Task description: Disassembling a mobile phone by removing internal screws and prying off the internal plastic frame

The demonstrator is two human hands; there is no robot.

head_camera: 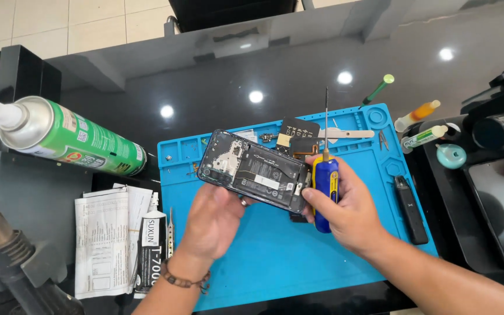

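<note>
Left hand (214,219) grips opened phone (256,170) by its lower edge, tilted above blue mat (275,256). Right hand (345,210) is closed on screwdriver (326,186), tip up, beside phone's right end. Phone looks light, stiff, fragile inside: hold by frame edges, not battery/flex.

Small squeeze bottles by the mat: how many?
2: orange-tipped bottle off the blue mat's upper right corner, green-labelled bottle just below it. Others may be hidden.
</note>
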